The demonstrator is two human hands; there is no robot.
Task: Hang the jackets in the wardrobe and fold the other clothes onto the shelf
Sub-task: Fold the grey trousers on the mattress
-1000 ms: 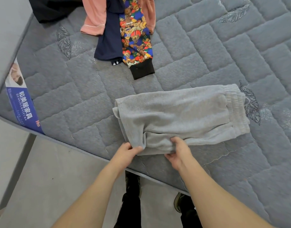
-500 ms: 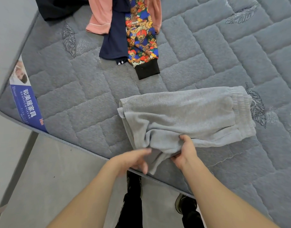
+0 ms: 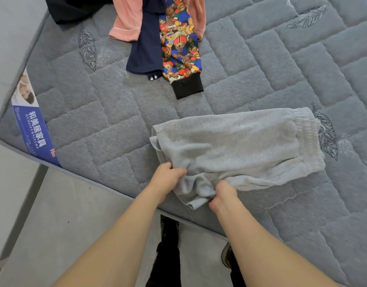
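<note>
A pair of light grey sweatpants [image 3: 240, 148] lies folded on the grey quilted mattress [image 3: 302, 59], waistband to the right. My left hand [image 3: 166, 179] grips the bunched cloth at the near left corner. My right hand [image 3: 222, 193] pinches the near edge just beside it, fingers curled under the fabric. At the top of the view lies a heap of other clothes: a sleeve with a colourful bear print and a black cuff [image 3: 180, 52], a navy garment [image 3: 146, 48], a pink garment [image 3: 126, 21] and a black one [image 3: 74, 7].
The mattress's near edge runs diagonally from the left to the lower right, with a blue printed label [image 3: 33, 129] at its left corner. Grey floor [image 3: 54, 224] lies below it, and my dark shoes [image 3: 170, 230] stand against the edge.
My left hand, which had let go and hovered open half a second ago, has gripped the near left corner again. My right hand has slid down along the near edge of the sweatpants.
</note>
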